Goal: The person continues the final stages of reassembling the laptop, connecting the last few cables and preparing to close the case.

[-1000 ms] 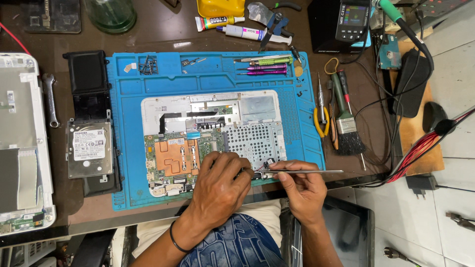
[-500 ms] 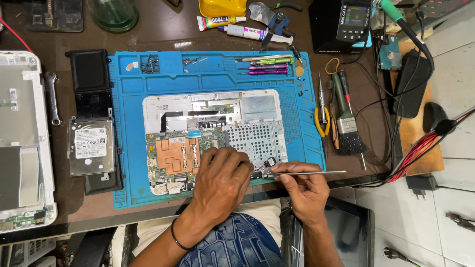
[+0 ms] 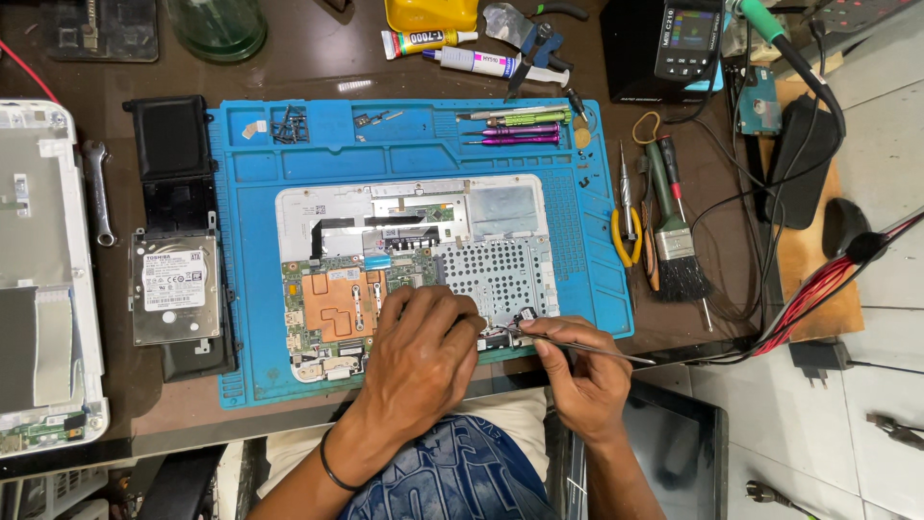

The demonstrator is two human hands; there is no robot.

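An opened white laptop chassis with a green circuit board lies on a blue work mat. My left hand rests flat on the board's near edge, fingers pressing by a small black connector. My right hand pinches metal tweezers whose tips touch that connector at the chassis's near right corner. A perforated metal plate sits just beyond the fingers.
A hard drive on black parts lies left of the mat, beside a wrench and a white laptop cover. Screwdrivers, a brush, yellow-handled pliers, glue tubes, a meter and cables crowd the right and far side.
Both hands stay at the chassis's near right corner. The tweezers have shifted only slightly; the left hand still presses on the board.
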